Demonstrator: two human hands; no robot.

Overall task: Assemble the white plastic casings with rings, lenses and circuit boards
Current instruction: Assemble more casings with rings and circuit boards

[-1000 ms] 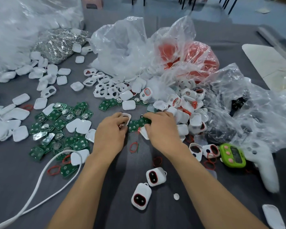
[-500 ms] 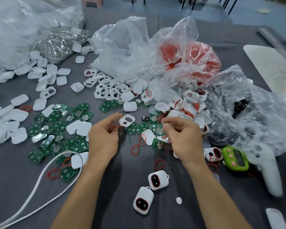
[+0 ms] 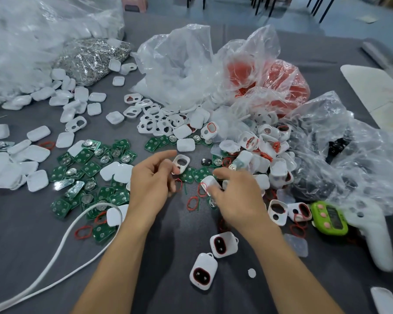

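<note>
On the grey table [image 3: 168,245], between the two hands, red rings [image 3: 192,203] lie loose beside green circuit boards [image 3: 90,168]. I see the left hand [image 3: 150,186] with its index finger straight and the others curled. An open white casing [image 3: 180,163] sits just beside its fingertips, but I cannot tell if they pinch anything. The right hand [image 3: 238,200] bends its fingers over a second white casing [image 3: 210,182], and whether it grips I cannot tell. Two assembled casings [image 3: 224,244] lie between the forearms.

An assembly workshop: loose white casings [image 3: 39,132], green circuit boards [image 3: 91,167] and bulk plastic bags [image 3: 179,71] cover the grey table [image 3: 21,257].
</note>
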